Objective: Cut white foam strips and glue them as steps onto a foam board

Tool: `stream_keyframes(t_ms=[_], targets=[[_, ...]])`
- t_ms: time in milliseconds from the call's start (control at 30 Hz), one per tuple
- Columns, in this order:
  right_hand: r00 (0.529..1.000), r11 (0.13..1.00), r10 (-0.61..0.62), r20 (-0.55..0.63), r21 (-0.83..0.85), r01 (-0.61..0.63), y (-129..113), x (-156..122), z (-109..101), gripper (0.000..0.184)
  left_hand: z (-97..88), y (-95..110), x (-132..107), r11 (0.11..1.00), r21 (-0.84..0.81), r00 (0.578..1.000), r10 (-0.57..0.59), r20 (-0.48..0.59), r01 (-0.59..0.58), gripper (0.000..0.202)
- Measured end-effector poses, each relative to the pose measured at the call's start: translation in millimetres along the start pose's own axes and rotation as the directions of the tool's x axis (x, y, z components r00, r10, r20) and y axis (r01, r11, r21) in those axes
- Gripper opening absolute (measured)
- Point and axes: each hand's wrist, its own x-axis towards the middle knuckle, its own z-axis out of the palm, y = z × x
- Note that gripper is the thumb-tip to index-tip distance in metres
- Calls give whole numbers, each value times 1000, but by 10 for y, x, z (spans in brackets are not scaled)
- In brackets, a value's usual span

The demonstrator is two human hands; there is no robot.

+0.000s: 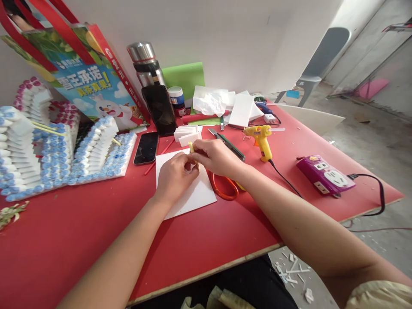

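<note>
Both hands meet above a white board (193, 195) lying on the red table. Between their fingertips a thin pale-yellow stick or roll (190, 147) pokes up; its lower part is mostly hidden. My right hand (215, 156) pinches it from the right side. My left hand (175, 176) is closed beside it, fingertips against the same piece. Just right of the board lie red-handled scissors (227, 195), partly under my right forearm. A green and black utility knife (233, 148) is behind my right wrist. Small white cards (188, 136) stand stacked beyond my hands.
Right of my hands stand a yellow glue gun (263, 139) and a purple power socket (326, 176) with cords. Cotton-bud models (99, 159) and a phone (146, 148) are left. A thermos (146, 64), upright phone (160, 109) and gift bag (96, 81) line the back.
</note>
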Motion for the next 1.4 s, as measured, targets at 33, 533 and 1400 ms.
stream_keyframes(t_ms=[33, 533, 1400], targets=[[1000, 1000, -8, 6, 11, 8, -17, -7, -5, 23, -21, 13, 2, 1000, -17, 1000, -20, -4, 20, 15], [903, 431, 334, 271, 808, -402, -154, -67, -1, 27, -230, 10, -25, 433, -854, 917, -381, 117, 288, 16], [972, 866, 206, 117, 441, -236, -87, -115, -6, 3, -491, 33, -93, 982, -187, 973, 57, 222, -15, 25]])
